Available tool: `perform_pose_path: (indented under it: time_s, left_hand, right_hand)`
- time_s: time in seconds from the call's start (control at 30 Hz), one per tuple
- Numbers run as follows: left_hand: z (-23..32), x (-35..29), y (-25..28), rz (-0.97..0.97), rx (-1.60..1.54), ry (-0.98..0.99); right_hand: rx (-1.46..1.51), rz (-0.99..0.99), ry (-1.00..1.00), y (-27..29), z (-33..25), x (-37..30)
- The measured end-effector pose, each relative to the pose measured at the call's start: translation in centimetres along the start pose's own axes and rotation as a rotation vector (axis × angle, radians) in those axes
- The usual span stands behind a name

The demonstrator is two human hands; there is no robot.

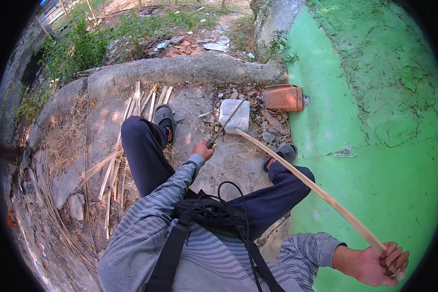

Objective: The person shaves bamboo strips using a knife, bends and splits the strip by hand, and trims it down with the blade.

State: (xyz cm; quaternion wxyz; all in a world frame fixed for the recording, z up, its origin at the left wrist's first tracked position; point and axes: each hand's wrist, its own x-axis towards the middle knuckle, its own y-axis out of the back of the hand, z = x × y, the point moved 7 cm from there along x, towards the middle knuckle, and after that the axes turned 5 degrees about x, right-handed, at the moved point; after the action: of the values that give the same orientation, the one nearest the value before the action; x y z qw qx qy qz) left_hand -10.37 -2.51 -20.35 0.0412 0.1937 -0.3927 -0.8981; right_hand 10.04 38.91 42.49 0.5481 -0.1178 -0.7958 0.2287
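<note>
My two hands are well apart, each busy with its own thing. My left hand [203, 150], near the middle of the view, is wrapped round the dark handle of a long-bladed knife [228, 122], whose blade points up toward 1 o'clock and passes across a white block [241, 116]. I hold it by the handle, fist low, which I judge keeps my fingers clear of the edge.

Out at 4 o'clock, my right hand [372, 266] has its fingers curled round the near end of a long wooden strip [321, 192]. The strip slants from there toward 12 o'clock, its far tip at the block's lower corner — whether it rests there or hangs just short, I cannot tell. Gripping so far back probably lets the whole length lie out in front of me, away from the blade hand.

My knees are spread, shoes at 10 and 3 o'clock, likely to leave the block free between them. More strips [113, 173] lie at 9 o'clock, loosely heaped beside my left leg — within easy reach, I would think. A terracotta block [282, 98] sits at 2 o'clock against the green wall [370, 190].
</note>
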Motion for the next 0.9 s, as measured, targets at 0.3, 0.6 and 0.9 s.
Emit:
perform_pose_path:
  time_s: [0.3, 0.6, 0.9]
  left_hand:
    - [-0.5, 0.5, -1.0, -0.048, 0.050, 0.037]
    - [-0.9, -0.6, -3.5, -0.070, 0.092, 0.040]
    - [8.4, -1.0, -5.3, -0.118, -0.175, -0.160]
  right_hand:
    - [-0.185, 0.155, 0.062, -0.5, 5.6, -0.6]
    - [-0.076, 0.026, -0.030, -2.1, 7.1, -0.4]
    - [-0.471, 0.288, 0.135, 0.8, 8.8, 3.5]
